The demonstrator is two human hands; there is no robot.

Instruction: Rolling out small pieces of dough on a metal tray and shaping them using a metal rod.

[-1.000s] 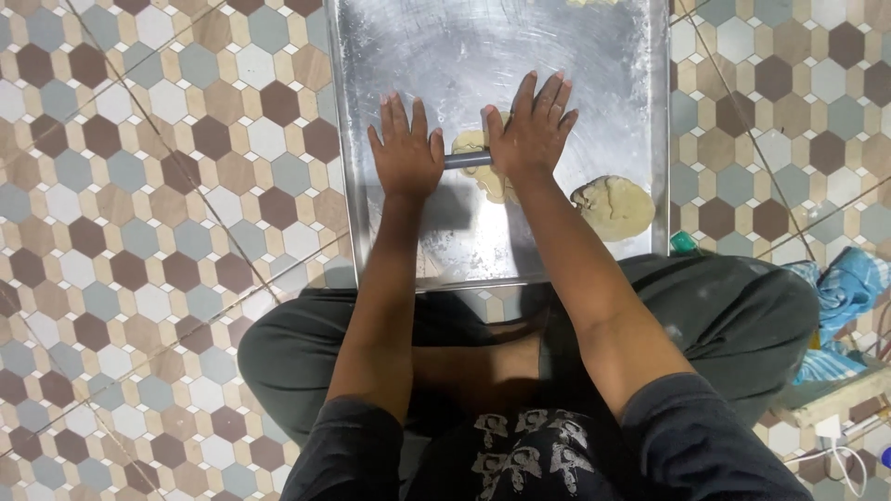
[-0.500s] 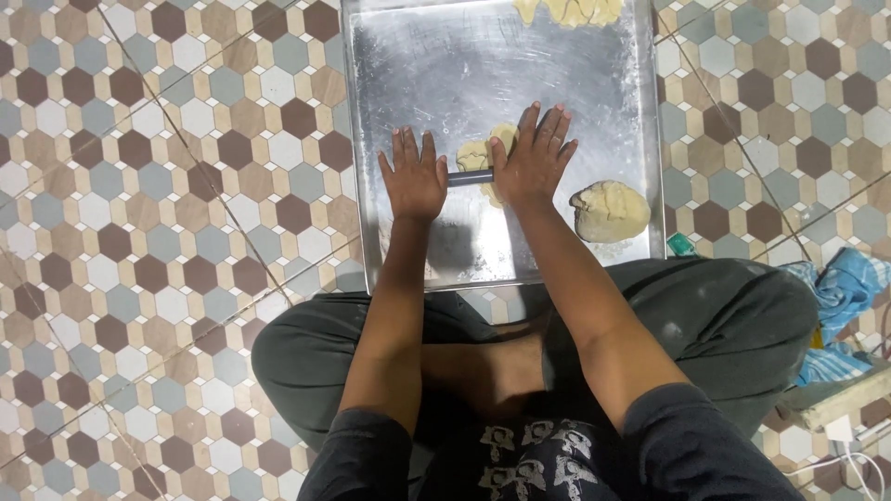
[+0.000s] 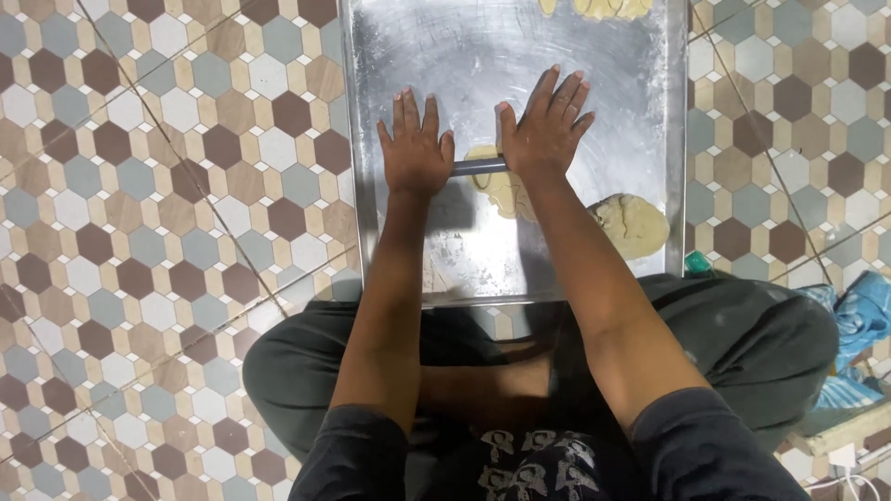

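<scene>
Left hand and right hand, fingers spread flat, press a thin grey rolling rod over pale flattened dough on a floured steel tray on the tiled floor. Uneven pressure could likely tear the dough.

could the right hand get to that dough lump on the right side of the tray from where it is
Probably yes: the dough lump lies uncovered on the tray, just beside the right hand, with nothing between them.
</scene>
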